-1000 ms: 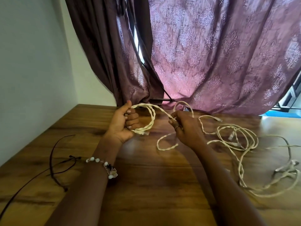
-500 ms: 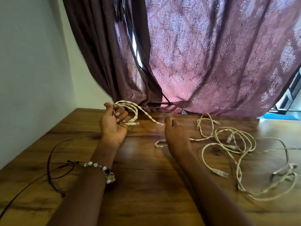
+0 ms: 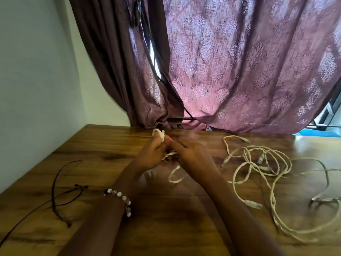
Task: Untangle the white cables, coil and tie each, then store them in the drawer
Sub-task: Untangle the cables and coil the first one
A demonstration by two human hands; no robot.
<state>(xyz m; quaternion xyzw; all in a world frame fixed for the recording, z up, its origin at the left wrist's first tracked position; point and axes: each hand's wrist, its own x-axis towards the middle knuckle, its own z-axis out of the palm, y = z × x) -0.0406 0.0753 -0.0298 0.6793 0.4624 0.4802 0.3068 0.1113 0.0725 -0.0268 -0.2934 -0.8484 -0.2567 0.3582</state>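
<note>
Head view: coiled cable (image 3: pixel 160 134) bunched between both hands (partly hidden).

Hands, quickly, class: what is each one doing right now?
Left hand: grips the coiled white cable.
Right hand: fingers at the same cable; whether they grip it cannot be told.

The two hands, apart half a second ago, have come together at the middle of the tabletop (image 3: pixel 114 150), the right hand (image 3: pixel 191 154) now meeting the left hand (image 3: pixel 151 154) on the bunched white cable (image 3: pixel 160 134), whose open loop has closed into a tight bundle
</note>
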